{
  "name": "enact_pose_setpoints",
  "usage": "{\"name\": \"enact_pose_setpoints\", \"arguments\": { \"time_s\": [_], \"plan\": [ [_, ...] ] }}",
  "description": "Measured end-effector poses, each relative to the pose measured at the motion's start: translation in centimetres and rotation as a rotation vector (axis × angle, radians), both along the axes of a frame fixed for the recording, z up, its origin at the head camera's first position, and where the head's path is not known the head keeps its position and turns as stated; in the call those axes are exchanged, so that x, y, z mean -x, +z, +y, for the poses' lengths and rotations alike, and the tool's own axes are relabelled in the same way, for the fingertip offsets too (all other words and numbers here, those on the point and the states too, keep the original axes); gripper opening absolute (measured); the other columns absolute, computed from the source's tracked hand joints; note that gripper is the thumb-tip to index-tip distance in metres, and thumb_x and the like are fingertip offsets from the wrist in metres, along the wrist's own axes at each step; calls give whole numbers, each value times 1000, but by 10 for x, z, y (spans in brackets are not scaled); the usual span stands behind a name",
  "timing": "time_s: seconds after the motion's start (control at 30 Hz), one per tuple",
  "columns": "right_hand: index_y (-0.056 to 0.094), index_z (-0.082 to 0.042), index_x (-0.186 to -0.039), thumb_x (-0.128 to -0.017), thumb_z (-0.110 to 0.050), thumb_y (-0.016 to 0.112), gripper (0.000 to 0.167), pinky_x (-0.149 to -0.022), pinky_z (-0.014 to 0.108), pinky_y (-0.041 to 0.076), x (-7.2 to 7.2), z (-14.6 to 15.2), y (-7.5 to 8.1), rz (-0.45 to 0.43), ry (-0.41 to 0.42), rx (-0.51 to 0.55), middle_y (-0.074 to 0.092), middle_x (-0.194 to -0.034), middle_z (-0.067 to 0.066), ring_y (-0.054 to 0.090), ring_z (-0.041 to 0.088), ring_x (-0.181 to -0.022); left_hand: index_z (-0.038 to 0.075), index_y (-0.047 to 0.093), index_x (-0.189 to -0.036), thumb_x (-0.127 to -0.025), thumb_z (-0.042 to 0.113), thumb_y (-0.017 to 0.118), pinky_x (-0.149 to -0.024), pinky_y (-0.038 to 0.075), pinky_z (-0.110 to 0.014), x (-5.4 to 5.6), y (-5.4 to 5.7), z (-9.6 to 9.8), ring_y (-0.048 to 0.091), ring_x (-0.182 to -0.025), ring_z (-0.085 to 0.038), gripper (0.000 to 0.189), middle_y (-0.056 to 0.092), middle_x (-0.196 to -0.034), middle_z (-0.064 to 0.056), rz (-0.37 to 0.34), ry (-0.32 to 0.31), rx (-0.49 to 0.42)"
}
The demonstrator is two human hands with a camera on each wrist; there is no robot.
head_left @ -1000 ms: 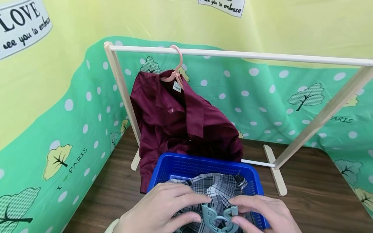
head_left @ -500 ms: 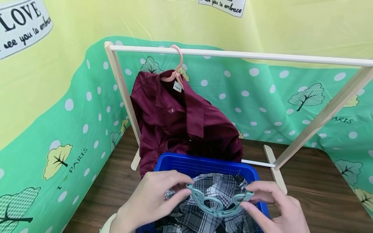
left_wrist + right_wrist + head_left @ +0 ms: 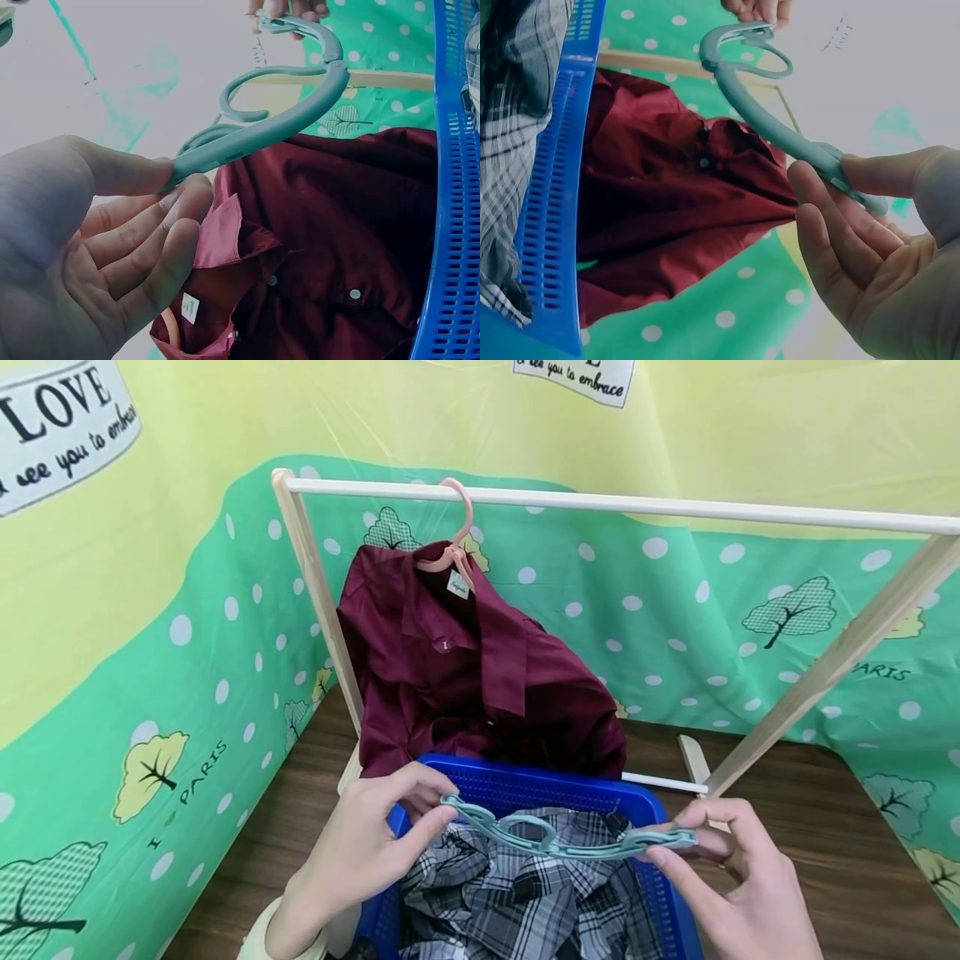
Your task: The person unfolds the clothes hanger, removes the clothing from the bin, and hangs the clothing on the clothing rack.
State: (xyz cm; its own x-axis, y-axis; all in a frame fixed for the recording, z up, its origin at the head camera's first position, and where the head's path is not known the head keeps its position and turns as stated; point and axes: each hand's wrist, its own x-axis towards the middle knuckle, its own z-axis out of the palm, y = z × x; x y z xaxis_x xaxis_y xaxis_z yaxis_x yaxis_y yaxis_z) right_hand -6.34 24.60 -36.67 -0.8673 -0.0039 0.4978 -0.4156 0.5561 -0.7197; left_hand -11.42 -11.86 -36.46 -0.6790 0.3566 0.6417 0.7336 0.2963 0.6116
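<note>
- Your left hand (image 3: 366, 837) pinches one end of the teal hanger (image 3: 281, 127).
- Your right hand (image 3: 753, 885) pinches the other.
- Plaid cloth (image 3: 517, 906) lies in the basket (image 3: 525, 782).

Plaid cloth (image 3: 525, 906) and blue basket (image 3: 525, 782) cut off at bottom edge, maroon shirt (image 3: 442, 685) partly hidden behind basket

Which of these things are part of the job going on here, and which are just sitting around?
Likely part of the job:
- teal hanger, held at both ends
- plaid clothing, in the basket
- blue basket
- rack

Probably just there:
- maroon shirt, untouched on its pink hanger
- patterned backdrop
- wooden surface
</note>
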Motion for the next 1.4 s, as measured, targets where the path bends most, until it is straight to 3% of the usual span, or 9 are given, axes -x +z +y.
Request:
{"name": "enact_pose_setpoints", "arguments": {
  "time_s": [0.13,0.23,0.47,0.63,0.77,0.9,1.1,1.27,1.4],
  "plan": [
    [74,-6,-132,-80,25,85,62,-72,13,59,1,4,5,10,1,-47,80,-116,-11,78,-2,-91,15,75,-112,-95,-2,85,-53,45,-17,0,1,-2,77,-76,-5,26,82,-88,6,-40,7,-69],
    [82,-12,-122,-80,19,89,52,-69,13,58,1,7,8,28,-9,-88,82,-105,-8,78,-2,-83,14,75,-113,-95,-5,83,-48,42,-18,0,2,-4,78,-76,-7,27,82,-86,5,-64,0,-107],
    [84,-15,-110,-87,10,88,34,-50,22,46,5,10,7,-77,-31,-78,82,-85,-4,77,5,-70,10,74,-112,-96,-10,79,-53,51,-22,2,4,-7,81,-76,-14,26,84,-86,0,-117,-40,-161],
    [83,-9,-112,-95,7,84,23,-49,30,42,11,18,3,-183,-20,-1,83,-84,-1,80,11,-75,10,73,-111,-98,-7,78,-57,56,-26,5,3,-9,82,-77,-16,22,84,-88,0,-209,-55,-174],
    [82,-5,-114,-97,5,82,20,-51,32,41,13,24,1,-211,-12,24,83,-87,1,81,13,-78,14,72,-109,-100,1,79,-60,57,-28,7,-1,-10,80,-80,-13,18,83,-90,6,-253,0,-89],
    [82,-5,-116,-99,4,81,20,-51,32,39,13,24,0,-216,-14,21,84,-87,0,81,13,-79,20,72,-107,-100,7,83,-64,59,-27,10,-5,-10,73,-78,-6,18,78,-92,13,-191,54,48],
    [83,-7,-116,-99,4,80,21,-49,31,39,11,20,2,-199,5,8,84,-88,0,81,14,-79,21,76,-107,-99,12,85,-67,59,-26,11,-5,-8,65,-77,2,15,74,-93,16,-25,37,185],
    [82,-4,-116,-100,11,75,24,-61,21,55,9,18,3,-139,64,13,84,-90,2,81,13,-81,24,77,-107,-102,15,83,-65,56,-24,10,-4,-8,62,-75,3,12,73,-92,18,-29,49,203],
    [79,4,-119,-102,17,68,24,-70,22,63,10,22,2,-139,146,139,83,-91,10,82,16,-83,29,78,-105,-101,13,83,-61,52,-22,10,-4,-10,59,-70,3,17,67,-83,20,-47,73,153]
  ]
}}
